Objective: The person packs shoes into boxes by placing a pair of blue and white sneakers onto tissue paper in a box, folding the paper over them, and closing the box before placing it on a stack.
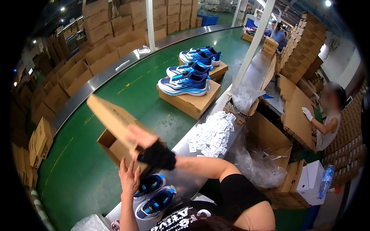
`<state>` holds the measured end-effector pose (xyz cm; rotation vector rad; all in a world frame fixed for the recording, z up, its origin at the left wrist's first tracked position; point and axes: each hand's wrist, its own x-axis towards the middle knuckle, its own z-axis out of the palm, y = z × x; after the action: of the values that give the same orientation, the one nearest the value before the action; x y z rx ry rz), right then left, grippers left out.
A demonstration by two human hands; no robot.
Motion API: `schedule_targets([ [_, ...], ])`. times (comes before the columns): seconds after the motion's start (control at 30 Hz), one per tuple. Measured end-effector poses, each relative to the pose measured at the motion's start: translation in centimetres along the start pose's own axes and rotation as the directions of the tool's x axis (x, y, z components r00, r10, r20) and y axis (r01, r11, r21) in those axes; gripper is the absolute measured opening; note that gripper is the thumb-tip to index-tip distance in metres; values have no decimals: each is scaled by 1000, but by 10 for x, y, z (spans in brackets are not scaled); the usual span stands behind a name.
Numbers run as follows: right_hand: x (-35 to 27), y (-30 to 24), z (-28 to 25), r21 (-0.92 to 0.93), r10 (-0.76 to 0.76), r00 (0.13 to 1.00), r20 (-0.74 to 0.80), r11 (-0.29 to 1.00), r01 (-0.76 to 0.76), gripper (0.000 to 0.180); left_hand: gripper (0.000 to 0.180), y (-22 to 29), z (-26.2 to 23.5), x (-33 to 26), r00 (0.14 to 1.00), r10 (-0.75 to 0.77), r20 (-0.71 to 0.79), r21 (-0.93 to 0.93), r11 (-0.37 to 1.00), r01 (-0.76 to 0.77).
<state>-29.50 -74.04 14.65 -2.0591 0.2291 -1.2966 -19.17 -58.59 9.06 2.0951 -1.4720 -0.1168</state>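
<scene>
A brown cardboard shoebox stands on the green conveyor belt in front of me, its lid raised and tilted. My right hand, in a black fingerless glove, grips the lid's near right end; motion blurs its fingers. My left hand is open, fingers spread, at the box's near side. Just right of it, a pair of blue-and-white sneakers sits on the metal ledge: one shoe nearer me, the other partly behind my hand. The box's inside is mostly hidden by the lid and my hands.
Farther along the belt, sneakers stand on closed shoeboxes. White packets are heaped on the metal ledge beside a small carton of plastic bags. Open cartons line the far side. At right, a person handles flat cardboard.
</scene>
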Motion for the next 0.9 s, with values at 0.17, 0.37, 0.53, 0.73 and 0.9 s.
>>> schedule_targets([
  [0.17,15,63,-89,596,639,726,-255,695,-403,25,31,-65,-15,-30,843,-342,415,279,930,240],
  [0.37,-185,132,-100,-640,508,859,-60,641,-424,39,23,-107,-31,-84,997,47,-62,165,986,-36],
  [0.53,-231,94,-92,-759,603,773,198,593,-268,10,17,-142,-49,-142,833,-318,-453,-58,943,329],
  [0.73,-230,102,-72,-692,336,934,125,704,-161,10,27,-289,-80,-334,652,-395,-647,234,711,663],
  [0.9,-230,95,-80,-742,598,741,304,637,-209,18,39,-234,-111,-427,623,-716,-314,607,354,712],
])
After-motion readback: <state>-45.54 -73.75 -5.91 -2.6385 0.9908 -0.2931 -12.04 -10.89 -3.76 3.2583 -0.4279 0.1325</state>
